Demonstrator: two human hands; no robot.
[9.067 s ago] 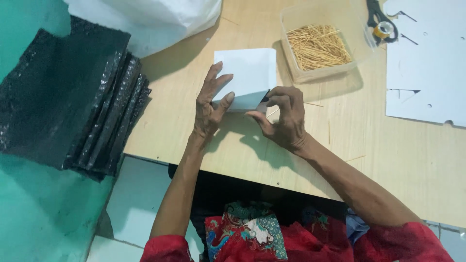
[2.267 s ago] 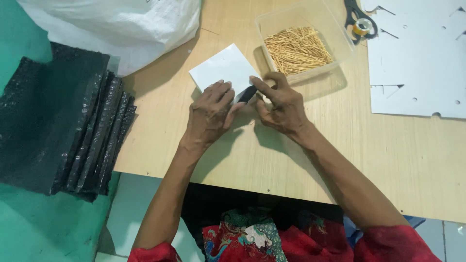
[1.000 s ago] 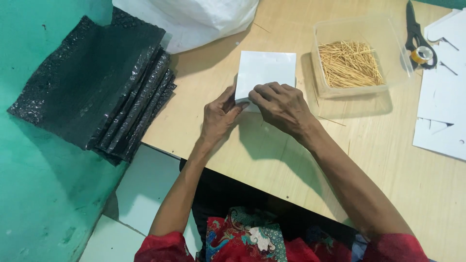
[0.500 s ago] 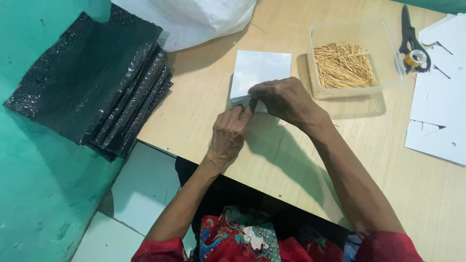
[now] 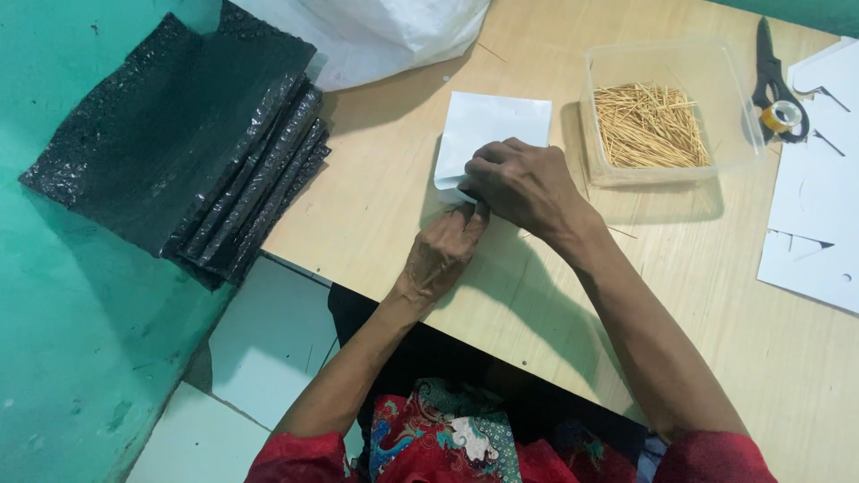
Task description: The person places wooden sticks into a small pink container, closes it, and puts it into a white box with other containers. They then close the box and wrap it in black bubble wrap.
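Observation:
A white paper sheet (image 5: 494,130) lies on the wooden table (image 5: 403,215). My right hand (image 5: 523,183) rests curled on the sheet's near edge, pressing it down. My left hand (image 5: 443,250) sits just below, its fingertips pinching at the same near edge, under the right hand. A small dark piece shows between the two hands at the paper's edge; what it is stays hidden by the fingers.
A clear plastic tub (image 5: 667,112) of wooden toothpicks stands right of the paper. Black scissors (image 5: 771,76) and a tape roll (image 5: 786,116) lie beyond it, beside cut white sheets (image 5: 819,233). A stack of black plastic sheets (image 5: 188,152) overhangs the table's left edge. A white bag (image 5: 376,31) lies at the back.
My left hand has slid down from the paper's near edge and now pinches it from below. The right hand stays pressed on the sheet.

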